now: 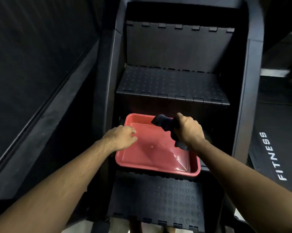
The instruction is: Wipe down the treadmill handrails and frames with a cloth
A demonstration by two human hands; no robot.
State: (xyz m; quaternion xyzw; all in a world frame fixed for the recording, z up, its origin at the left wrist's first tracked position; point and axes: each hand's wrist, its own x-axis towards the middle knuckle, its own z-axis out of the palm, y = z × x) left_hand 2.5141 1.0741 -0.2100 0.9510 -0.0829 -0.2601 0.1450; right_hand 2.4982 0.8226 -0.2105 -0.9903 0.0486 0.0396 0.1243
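Observation:
A red plastic basin (156, 163) holding shallow water sits on a black step of a stair machine. My right hand (189, 130) grips a dark cloth (165, 122) above the basin's far right side; one end sticks out toward the left, the other hangs below my fist. My left hand (120, 137) hovers over the basin's left rim with fingers loosely curled, holding nothing. The machine's black side frames (106, 78) rise on both sides of the steps.
Studded black steps lie above (172, 84) and below (158, 197) the basin. A dark wall panel slopes along the left. On the right lies another machine's black deck marked FITNESS (273, 155).

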